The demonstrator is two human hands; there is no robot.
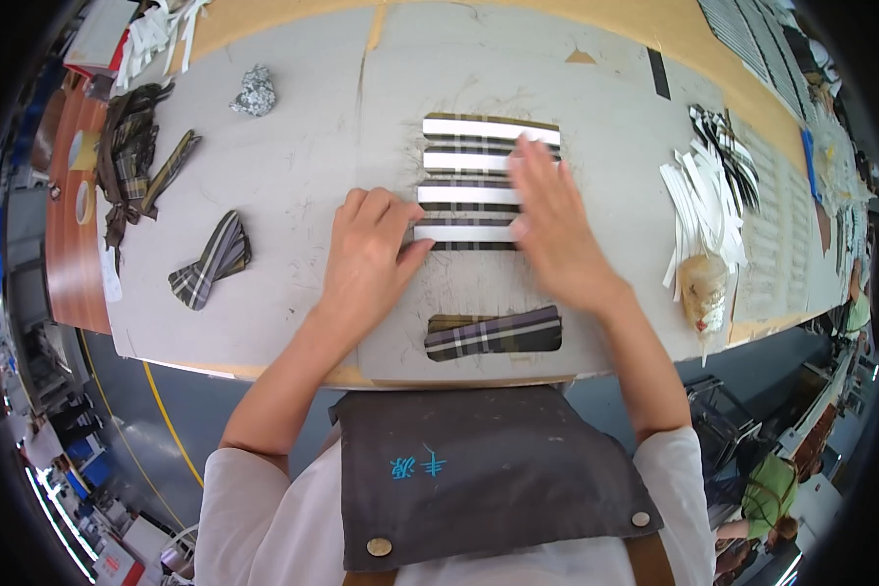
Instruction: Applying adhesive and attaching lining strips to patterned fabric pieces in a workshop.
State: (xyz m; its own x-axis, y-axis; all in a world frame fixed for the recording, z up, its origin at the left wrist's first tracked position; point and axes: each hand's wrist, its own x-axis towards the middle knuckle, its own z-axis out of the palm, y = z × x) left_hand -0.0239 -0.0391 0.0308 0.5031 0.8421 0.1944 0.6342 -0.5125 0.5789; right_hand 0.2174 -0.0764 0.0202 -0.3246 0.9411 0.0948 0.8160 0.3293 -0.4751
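Note:
Several plaid fabric pieces [471, 207] lie in a row in front of me, each with a white strip [469, 194] along it. My left hand [370, 245] rests at their left ends, its thumb and forefinger apart on either side of the end of the nearest white strip. Over the right ends my right hand [557, 220] is laid flat and blurred, fingers stretched out, hiding part of the pieces. Closer to me, a small stack of plaid fabric pieces [493, 335] lies near the table's front edge.
At the right are loose white strips [692, 198] and a glue-smeared plastic bag with a pointed tip [703, 293]. Leftward lie crossed plaid pieces [212, 264], dark fabric bundles [132, 146], a crumpled grey lump [255, 91] and tape rolls [84, 201]. A person in green [769, 491] is beyond the table.

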